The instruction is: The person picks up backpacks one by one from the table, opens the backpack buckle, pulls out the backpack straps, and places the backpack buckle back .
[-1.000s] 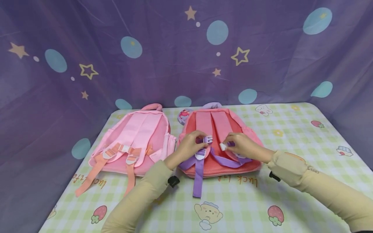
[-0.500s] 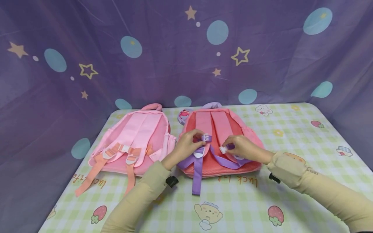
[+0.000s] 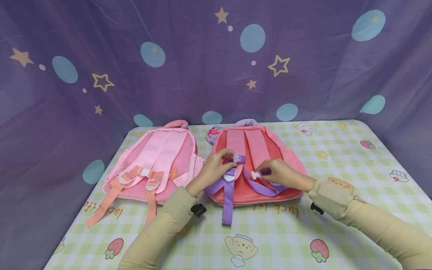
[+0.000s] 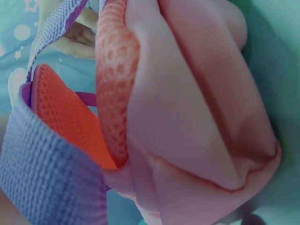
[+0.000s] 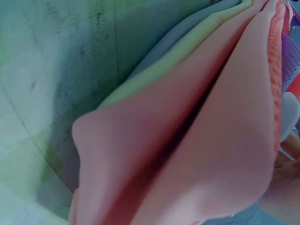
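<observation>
A red and pink backpack point(image 3: 233, 193) lies with its shoulder straps up in the head view. My left hand point(image 3: 213, 168) pinches a purple webbing strap, with a white pronged buckle half point(image 3: 236, 158) at its fingertips. To the right, thumb and fingers of my right hand point(image 3: 283, 175) grip the other white buckle half point(image 3: 255, 175), on its own purple strap. The two halves are apart. The left wrist view shows purple webbing point(image 4: 51, 173) beside pink fabric point(image 4: 183, 108). Pink fabric point(image 5: 225, 140) fills much of the right wrist view.
Left of it lies a light pink backpack point(image 3: 158, 150), its orange straps joined by a white buckle point(image 3: 145, 172). A round purple pouch point(image 3: 213, 134) sits behind the red backpack's left side. The checked tablecloth point(image 3: 276, 232) covers the table; a purple curtain point(image 3: 202, 75) hangs behind.
The left buckle half has turned and risen slightly in my left hand. My right hand has shifted its buckle half a little left and down.
</observation>
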Demonstrator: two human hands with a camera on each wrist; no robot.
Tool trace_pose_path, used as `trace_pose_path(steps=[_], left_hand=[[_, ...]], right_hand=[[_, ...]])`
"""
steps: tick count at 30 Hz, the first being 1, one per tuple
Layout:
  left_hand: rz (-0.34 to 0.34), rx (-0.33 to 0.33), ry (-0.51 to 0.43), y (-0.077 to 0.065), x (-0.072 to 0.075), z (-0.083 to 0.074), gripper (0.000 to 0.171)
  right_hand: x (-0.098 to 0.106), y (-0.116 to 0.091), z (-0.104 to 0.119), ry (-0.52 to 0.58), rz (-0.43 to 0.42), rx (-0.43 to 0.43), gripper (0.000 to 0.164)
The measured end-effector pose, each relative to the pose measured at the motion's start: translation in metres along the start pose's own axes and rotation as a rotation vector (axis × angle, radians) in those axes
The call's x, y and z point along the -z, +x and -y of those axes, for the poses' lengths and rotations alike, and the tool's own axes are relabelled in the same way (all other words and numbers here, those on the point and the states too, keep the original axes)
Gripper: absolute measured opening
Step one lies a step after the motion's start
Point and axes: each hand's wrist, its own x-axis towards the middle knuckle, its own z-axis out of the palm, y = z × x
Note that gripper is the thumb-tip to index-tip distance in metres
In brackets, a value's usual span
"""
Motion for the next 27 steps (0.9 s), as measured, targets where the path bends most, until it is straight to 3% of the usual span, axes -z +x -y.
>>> trace_pose_path(steps=[13,27], left_hand=[[0.004,-0.025,-0.001,0.001,0.001,0.0,0.025],[0.013,-0.026,0.035,0.0,-0.001,-0.001,0.026]], right_hand=[[0.019,0.009,0.01,0.096,-0.03,-0.037,0.024],[0.025,0.028,0.019,0.153,-0.021,-0.043,0.024]])
